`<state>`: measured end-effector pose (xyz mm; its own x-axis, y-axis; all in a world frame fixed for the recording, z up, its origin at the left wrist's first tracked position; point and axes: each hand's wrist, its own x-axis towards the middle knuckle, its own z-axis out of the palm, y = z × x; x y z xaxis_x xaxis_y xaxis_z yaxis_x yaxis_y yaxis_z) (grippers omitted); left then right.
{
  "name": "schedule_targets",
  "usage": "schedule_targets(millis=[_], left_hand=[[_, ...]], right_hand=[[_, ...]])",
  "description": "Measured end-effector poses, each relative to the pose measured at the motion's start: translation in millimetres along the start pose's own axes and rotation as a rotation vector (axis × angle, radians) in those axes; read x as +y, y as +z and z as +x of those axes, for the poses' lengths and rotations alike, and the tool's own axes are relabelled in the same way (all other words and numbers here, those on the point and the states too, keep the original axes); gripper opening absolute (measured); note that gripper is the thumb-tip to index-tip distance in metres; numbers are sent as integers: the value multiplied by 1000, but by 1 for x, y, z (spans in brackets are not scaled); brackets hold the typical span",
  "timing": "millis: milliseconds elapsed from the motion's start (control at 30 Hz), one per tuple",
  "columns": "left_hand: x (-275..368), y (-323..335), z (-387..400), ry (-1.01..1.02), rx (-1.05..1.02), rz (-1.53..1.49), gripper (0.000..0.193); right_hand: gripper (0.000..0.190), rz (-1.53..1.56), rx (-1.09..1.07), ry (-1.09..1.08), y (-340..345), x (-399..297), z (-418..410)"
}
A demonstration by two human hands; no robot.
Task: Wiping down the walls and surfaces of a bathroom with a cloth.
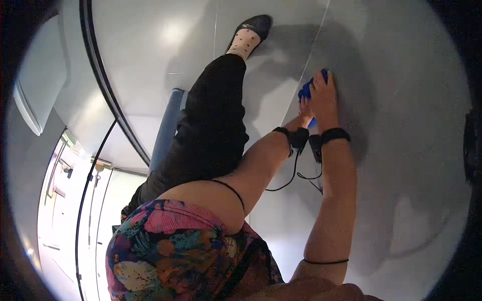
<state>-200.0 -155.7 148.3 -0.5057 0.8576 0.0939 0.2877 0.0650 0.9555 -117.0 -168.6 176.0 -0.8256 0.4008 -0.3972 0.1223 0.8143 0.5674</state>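
A crumpled blue cloth (305,90) lies on the grey tiled floor (406,113), pressed under both my hands. My right hand (324,98) lies over the cloth with its fingers spread across it, and blue shows past the fingertips. Close beside it, my left hand (305,110) bears on the nearer part of the same cloth, its fingers partly hidden by the right hand. Each wrist wears a black strap with a small black box, and thin black cables hang from these.
My black-trousered leg (214,120) and black shoe (258,28) stand left of the hands. Behind the leg is a blue-grey object (165,128). A black curved strip (99,67), a pale panel (41,75) and a brightly lit area (67,210) lie farther left.
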Motion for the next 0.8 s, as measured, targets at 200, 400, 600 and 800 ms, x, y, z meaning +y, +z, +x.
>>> schedule_targets(millis=[200, 400, 600, 800], left_hand=[[7, 0, 3, -53, 5, -185, 65], [-3, 4, 8, -113, 11, -354, 64], [-43, 69, -4, -209, -69, -565, 64], [-204, 124, 6, -154, 67, -219, 60]], right_hand=[[46, -31, -40, -134, 19, -8, 5], [51, -88, -58, -10, 13, 13, 26], [56, -155, 51, 145, 1, 75, 20], [55, -104, 90, 205, -44, 53, 23]])
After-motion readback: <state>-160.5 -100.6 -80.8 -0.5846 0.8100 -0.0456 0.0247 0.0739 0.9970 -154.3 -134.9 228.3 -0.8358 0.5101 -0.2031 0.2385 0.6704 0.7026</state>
